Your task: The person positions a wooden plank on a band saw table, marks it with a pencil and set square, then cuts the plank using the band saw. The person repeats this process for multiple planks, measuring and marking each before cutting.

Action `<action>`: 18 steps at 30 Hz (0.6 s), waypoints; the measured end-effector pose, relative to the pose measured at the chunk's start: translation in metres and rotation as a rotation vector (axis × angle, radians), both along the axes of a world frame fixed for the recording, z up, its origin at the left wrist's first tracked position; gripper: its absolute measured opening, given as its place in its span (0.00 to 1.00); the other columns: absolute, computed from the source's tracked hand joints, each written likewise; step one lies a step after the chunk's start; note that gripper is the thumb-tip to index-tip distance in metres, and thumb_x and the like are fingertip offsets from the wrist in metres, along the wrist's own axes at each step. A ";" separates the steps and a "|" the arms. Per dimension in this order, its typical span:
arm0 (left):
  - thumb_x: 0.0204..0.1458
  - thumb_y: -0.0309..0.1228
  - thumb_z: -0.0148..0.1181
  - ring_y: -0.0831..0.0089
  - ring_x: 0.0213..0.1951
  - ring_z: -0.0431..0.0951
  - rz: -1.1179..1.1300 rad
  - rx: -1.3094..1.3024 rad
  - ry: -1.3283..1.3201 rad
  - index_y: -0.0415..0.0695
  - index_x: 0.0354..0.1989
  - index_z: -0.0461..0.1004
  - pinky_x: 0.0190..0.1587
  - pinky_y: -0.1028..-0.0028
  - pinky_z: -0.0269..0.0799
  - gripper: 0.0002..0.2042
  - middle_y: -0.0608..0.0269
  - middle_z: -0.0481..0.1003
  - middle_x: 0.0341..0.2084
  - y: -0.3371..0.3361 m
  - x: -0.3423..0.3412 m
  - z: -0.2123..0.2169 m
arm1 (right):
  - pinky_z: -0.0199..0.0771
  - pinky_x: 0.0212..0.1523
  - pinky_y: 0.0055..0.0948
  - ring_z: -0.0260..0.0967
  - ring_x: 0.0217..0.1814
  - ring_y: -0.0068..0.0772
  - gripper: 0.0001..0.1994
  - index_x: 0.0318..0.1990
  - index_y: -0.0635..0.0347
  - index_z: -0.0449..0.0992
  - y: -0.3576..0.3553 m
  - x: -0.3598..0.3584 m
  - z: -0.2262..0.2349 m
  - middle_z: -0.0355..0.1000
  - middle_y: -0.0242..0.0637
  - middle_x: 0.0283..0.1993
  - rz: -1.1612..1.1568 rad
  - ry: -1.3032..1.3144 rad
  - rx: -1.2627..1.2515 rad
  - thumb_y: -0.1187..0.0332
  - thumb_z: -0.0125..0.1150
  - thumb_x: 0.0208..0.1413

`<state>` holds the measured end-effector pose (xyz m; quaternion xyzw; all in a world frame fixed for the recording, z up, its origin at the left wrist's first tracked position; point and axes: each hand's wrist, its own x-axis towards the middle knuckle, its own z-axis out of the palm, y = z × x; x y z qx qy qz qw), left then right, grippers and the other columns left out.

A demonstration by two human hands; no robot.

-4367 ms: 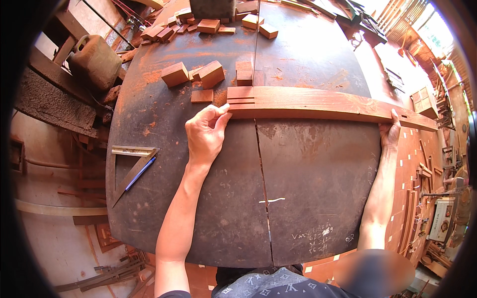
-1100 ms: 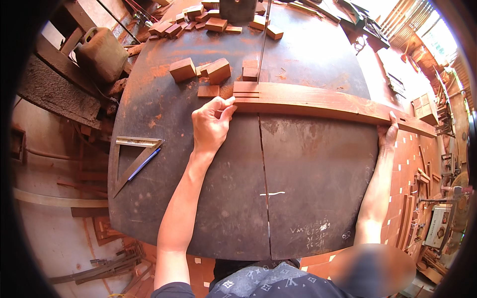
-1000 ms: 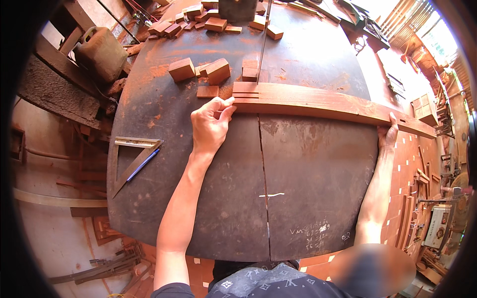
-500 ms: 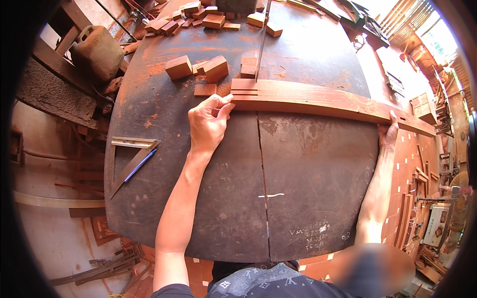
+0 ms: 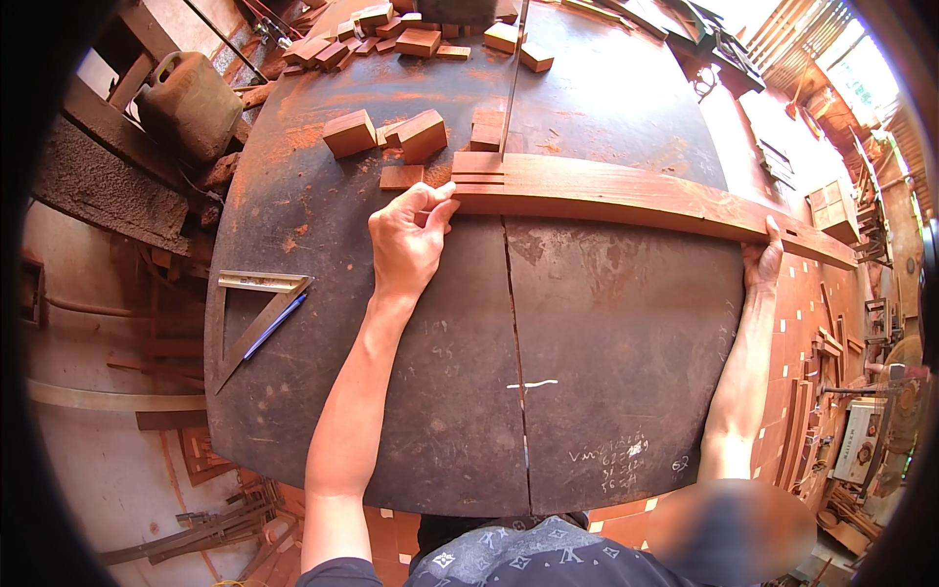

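Observation:
A long reddish wooden beam [image 5: 626,198] lies across the dark saw table [image 5: 430,352], its right part reaching past the table's edge. Thin parallel slots run into its left end, and a small mortise shows near the right end. The upright band saw blade [image 5: 511,93] stands at the inner end of these slots. My left hand [image 5: 407,240] is closed, thumb and fingers pinched at the beam's left end corner. Further right, my right hand [image 5: 763,259] grips the beam's near side, thumb up along it; its other fingers are partly hidden.
Cut wooden blocks [image 5: 423,135] lie left of the blade, with more offcuts [image 5: 419,42] at the far edge. A metal set square [image 5: 256,313] and a blue pen [image 5: 275,326] rest on the table's left. A slit [image 5: 516,372] runs from the blade to the near edge.

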<state>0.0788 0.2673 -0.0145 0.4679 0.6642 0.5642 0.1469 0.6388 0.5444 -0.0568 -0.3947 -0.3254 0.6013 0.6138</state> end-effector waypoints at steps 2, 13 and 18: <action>0.61 0.21 0.71 0.82 0.32 0.85 0.005 -0.004 -0.003 0.37 0.33 0.82 0.34 0.76 0.86 0.05 0.61 0.88 0.39 -0.002 -0.002 -0.001 | 0.80 0.62 0.43 0.78 0.61 0.38 0.20 0.61 0.60 0.74 -0.002 -0.008 0.001 0.80 0.38 0.58 0.021 0.006 -0.003 0.61 0.67 0.68; 0.60 0.22 0.72 0.83 0.30 0.84 -0.011 0.003 -0.028 0.37 0.37 0.84 0.33 0.77 0.85 0.02 0.62 0.88 0.35 -0.005 -0.001 -0.001 | 0.77 0.63 0.42 0.77 0.61 0.36 0.18 0.60 0.57 0.76 -0.001 -0.001 -0.003 0.80 0.35 0.58 -0.078 -0.016 -0.001 0.62 0.67 0.67; 0.60 0.22 0.72 0.81 0.24 0.82 -0.008 0.083 -0.011 0.40 0.42 0.87 0.27 0.76 0.76 0.04 0.63 0.84 0.23 0.000 -0.001 -0.004 | 0.77 0.64 0.42 0.77 0.62 0.37 0.19 0.60 0.57 0.76 -0.003 -0.007 -0.001 0.79 0.36 0.58 -0.092 0.001 0.019 0.61 0.67 0.67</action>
